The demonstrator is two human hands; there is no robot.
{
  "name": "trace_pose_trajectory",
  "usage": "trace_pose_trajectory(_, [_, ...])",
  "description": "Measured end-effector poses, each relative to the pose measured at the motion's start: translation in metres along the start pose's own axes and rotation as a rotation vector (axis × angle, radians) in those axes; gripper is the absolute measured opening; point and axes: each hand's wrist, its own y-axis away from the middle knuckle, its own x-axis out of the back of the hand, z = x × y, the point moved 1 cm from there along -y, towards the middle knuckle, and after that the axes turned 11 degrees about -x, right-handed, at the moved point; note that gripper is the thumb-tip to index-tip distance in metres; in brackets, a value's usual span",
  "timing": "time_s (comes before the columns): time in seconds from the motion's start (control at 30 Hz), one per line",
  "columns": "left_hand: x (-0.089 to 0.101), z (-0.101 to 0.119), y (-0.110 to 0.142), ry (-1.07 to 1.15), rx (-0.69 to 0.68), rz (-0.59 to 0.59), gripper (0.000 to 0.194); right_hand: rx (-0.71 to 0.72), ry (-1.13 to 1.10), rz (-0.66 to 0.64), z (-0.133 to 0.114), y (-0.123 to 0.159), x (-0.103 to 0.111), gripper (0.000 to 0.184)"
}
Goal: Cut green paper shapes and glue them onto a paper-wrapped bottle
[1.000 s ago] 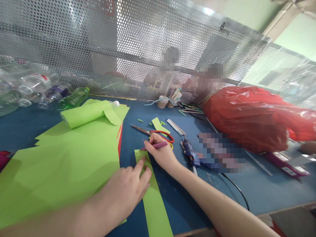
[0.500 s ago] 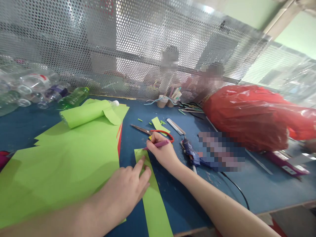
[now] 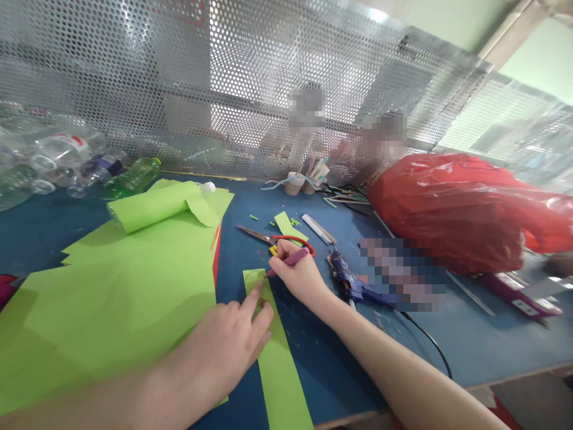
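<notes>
So the long green strip point(image 3: 282, 370) is lying on the blue worktop point(image 3: 331, 373), and its near end is running out the bottom of the view. The left hand point(image 3: 233, 334) is pinning it near the far end, index finger stretching forward, the others curling a bit, basically pressing and not gripping anything. The right hand point(image 3: 299, 275) is pinching a purple pen point(image 3: 295, 257), fingers closing tight around it, and the tip is sitting at the strip's right edge, near the far corner.

Room-wise, a narrow blue lane is running between the strip and the big green sheets point(image 3: 134, 310), with the left forearm crossing over those. More blue is showing under the right forearm, down to the worktop's front edge.

Stuff crowding in: scissors point(image 3: 271, 240) are lying just beyond the right hand, which is partly covering their handles. A blue glue gun point(image 3: 347, 278) is sitting just right of that hand, its cord point(image 3: 430, 340) curving toward the front edge. A green scrap point(image 3: 285, 224) is poking out past the scissors. A paper-wrapped bottle point(image 3: 152, 209) is resting on the sheets, a fat red bag point(image 3: 456, 209) is hogging the far right, and a metal mesh point(image 3: 134, 89) is walling off the back.
</notes>
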Motion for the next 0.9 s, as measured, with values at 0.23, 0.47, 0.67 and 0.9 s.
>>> trace_pose_trajectory(0.23, [-0.003, -0.001, 0.000, -0.019, -0.010, 0.009, 0.031, 0.002, 0.011, -0.003, 0.000, -0.001, 0.001, 0.026])
trace_pose_trajectory(0.47, [0.002, 0.001, -0.001, -0.001, 0.016, -0.015, 0.030, 0.001, 0.010, 0.006, 0.000, 0.000, 0.001, 0.027])
trace_pose_trajectory(0.67, [0.008, 0.002, -0.001, 0.039, 0.066, 0.001, 0.030, -0.039, -0.143, 0.101, -0.004, 0.000, 0.005, 0.027])
trace_pose_trajectory(0.9, [0.000, -0.005, -0.001, 0.192, 0.083, 0.067, 0.028, -0.056, -0.353, 0.089, -0.010, 0.003, 0.007, 0.029])
